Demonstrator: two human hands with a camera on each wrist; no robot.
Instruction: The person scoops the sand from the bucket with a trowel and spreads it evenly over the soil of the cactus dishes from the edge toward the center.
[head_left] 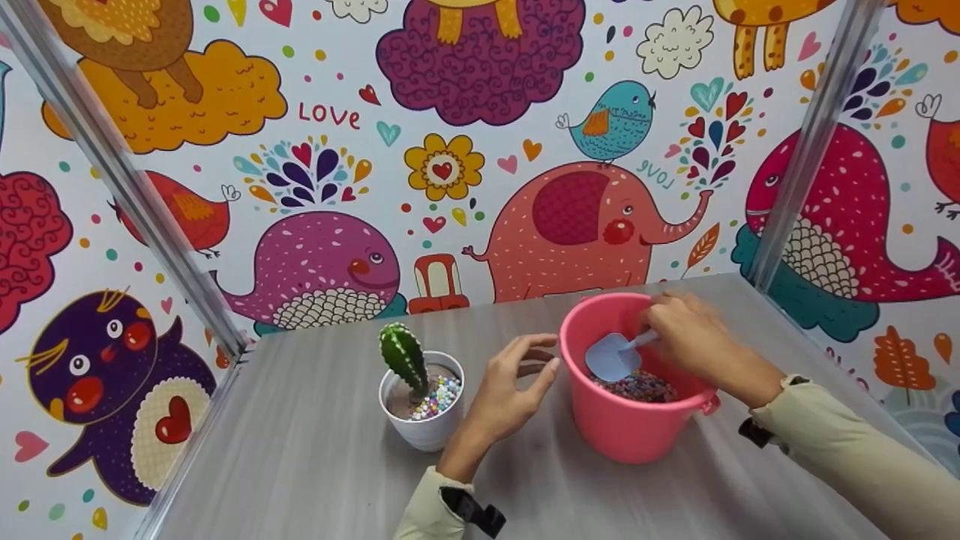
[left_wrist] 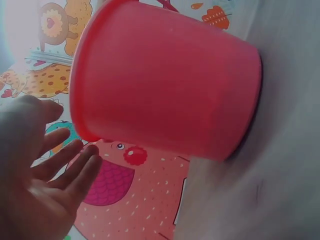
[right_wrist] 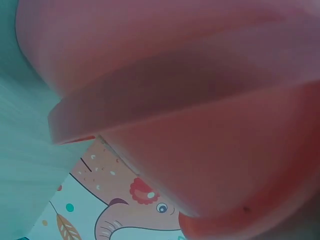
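Note:
A pink bucket (head_left: 626, 431) stands on the table, with small multicoloured pebble-like grains (head_left: 646, 387) at its bottom. Over its rim reaches my right hand (head_left: 694, 341), gripping the handle of a light blue toy shovel (head_left: 613, 358) whose blade is inside, above the grains. Between the bucket and a white pot stands my left hand (head_left: 504, 394), fingers loosely bent and holding nothing, fingertips close to the bucket's left rim. The left wrist view shows those fingers near the bucket wall (left_wrist: 170, 85). In the right wrist view the bucket (right_wrist: 225, 165) fills most of the frame; the shovel is hidden.
The white pot (head_left: 424, 433) left of my left hand holds a green cactus (head_left: 403, 356), with small pastel beads (head_left: 442, 394) on its surface. Behind the grey table (head_left: 300, 450) rises a cartoon-printed wall (head_left: 450, 90) with metal corner posts (head_left: 810, 150).

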